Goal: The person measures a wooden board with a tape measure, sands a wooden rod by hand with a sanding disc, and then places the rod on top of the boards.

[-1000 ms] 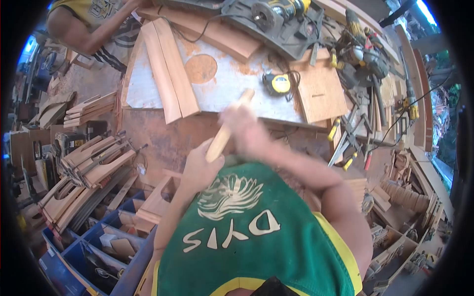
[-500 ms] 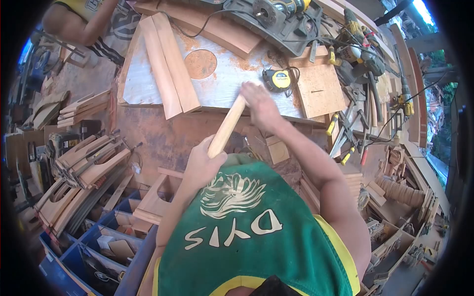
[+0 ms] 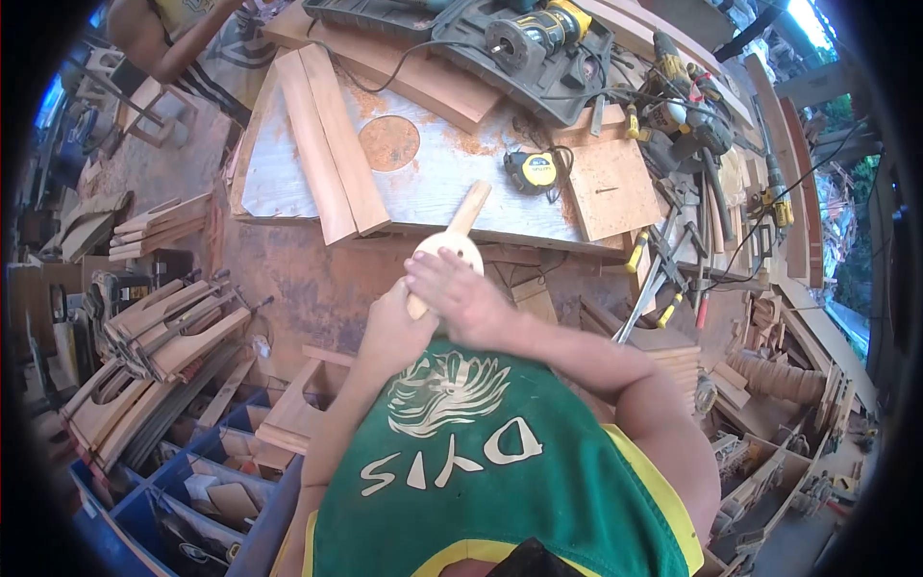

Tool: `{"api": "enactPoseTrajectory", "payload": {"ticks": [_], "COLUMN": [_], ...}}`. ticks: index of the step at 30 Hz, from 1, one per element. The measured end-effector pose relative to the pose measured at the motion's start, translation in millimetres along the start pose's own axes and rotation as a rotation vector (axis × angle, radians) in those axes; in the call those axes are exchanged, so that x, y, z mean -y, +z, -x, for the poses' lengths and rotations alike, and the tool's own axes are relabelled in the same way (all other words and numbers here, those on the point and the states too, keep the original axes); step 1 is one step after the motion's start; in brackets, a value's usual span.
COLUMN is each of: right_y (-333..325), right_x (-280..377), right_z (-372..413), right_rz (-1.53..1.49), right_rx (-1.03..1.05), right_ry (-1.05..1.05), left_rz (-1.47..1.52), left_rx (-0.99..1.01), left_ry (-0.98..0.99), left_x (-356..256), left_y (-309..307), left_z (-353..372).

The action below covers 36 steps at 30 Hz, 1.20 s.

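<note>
A pale wooden piece (image 3: 470, 210) with a rounded, wider middle and a narrow handle-like end is held in front of my chest, its narrow end pointing up toward the workbench. Small dark holes show on the round part. My left hand (image 3: 399, 322) is closed round its lower end. Across the round part lies my right hand (image 3: 466, 298), fingers stretched out and slightly blurred, touching the surface and hiding some of it. Beyond them on the bench (image 3: 442, 192) sits a yellow-and-black tape measure (image 3: 535, 171).
Two long boards (image 3: 332, 144) lie on the bench beside a dusty round inset (image 3: 388, 143). A power tool (image 3: 538, 34) rests in an open case behind. Clamps (image 3: 663, 264) crowd the right side. Blue bins (image 3: 183, 452) stand lower left. Another person (image 3: 183, 48) is at upper left.
The wooden piece has turned from edge-on to showing its round face. My right hand has moved from its far end down toward my left hand, onto the round part.
</note>
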State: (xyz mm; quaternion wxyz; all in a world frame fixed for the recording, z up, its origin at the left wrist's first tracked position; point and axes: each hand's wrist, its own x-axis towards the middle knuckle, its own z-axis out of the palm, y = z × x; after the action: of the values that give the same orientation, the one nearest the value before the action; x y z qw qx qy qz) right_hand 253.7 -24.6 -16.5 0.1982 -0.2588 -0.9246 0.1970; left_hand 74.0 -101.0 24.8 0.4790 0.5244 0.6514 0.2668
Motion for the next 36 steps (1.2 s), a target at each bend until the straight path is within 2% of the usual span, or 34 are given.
{"api": "enactPoseTrajectory", "payload": {"ticks": [1,2,4,5,8,11,14,15,17,18,20,22,23,26,29,30,32,33,36], "right_y": [-0.8,12.6,11.1,2.8,3.7,-6.4,-15.2,-11.7,-26.9,-29.3,-7.3,-5.7,-9.8,-6.2,-9.6,-10.4,0.1,5.7,-25.9], "right_x": [6.1,-38.7,-107.7,-120.5,-124.1,-112.1,-97.3,-94.5,-67.2,-53.3,-17.4,23.1,26.7,-56.1,-67.8,-42.2,-1.6,5.7,-59.0], "right_z": [2.4,18.7,17.9,17.5,10.0,8.3,3.9,6.1,-7.0,-12.6,-3.6,-2.0,-5.5,-17.0,-22.5,-25.0,-18.7,-12.8,-31.3], "right_rz": [-0.019,0.036,0.282,0.275,0.117,-0.197,-0.255,-0.170,-0.077,-0.030,0.102,0.049,-0.092,-0.089,-0.056,-0.128,-0.019,0.028,-0.075], "right_rx": [0.100,-0.108,-0.123,-0.086,0.003,-0.192,-0.299,-0.290,-0.032,0.095,0.014,0.015,-0.061,0.035,0.060,0.031,-0.043,-0.060,0.417], "right_ry": [0.002,0.026,0.211,0.257,0.361,0.551,0.573,0.466,0.338,0.273,0.013,-0.108,-0.180,0.048,0.141,-0.011,-0.169,-0.244,0.180], "left_rz": [-0.006,-0.006,-0.047,-0.071,-0.106,0.457,0.878,0.870,0.853,0.727,0.516,0.388,0.347,0.238,0.231,0.256,0.307,0.268,0.187], "left_rx": [-0.005,-0.009,-0.029,-0.037,-0.101,0.203,0.138,0.123,0.096,0.039,-0.037,-0.037,-0.018,-0.151,-0.165,-0.125,-0.020,-0.056,-0.117], "left_ry": [-0.014,-0.022,-0.039,-0.054,0.225,-0.324,-0.198,-0.158,-0.079,-0.056,-0.019,-0.004,0.001,0.076,0.054,0.010,-0.107,-0.060,-0.011], "left_x": [1.7,2.2,-0.9,-0.6,34.2,10.7,8.9,7.0,3.1,8.5,18.7,9.1,2.8,3.3,1.6,-2.7,-8.9,-7.2,2.4], "left_y": [3.9,8.3,8.7,7.2,2.6,-20.0,-13.3,-11.9,-10.7,-7.6,-2.1,-7.3,-9.5,-2.7,-3.3,-8.9,-17.6,-16.5,-10.4], "left_z": [4.6,9.6,10.6,14.7,10.7,17.1,27.5,29.7,33.6,31.4,24.8,23.8,22.6,25.9,24.0,17.4,19.3,15.9,22.5]}}
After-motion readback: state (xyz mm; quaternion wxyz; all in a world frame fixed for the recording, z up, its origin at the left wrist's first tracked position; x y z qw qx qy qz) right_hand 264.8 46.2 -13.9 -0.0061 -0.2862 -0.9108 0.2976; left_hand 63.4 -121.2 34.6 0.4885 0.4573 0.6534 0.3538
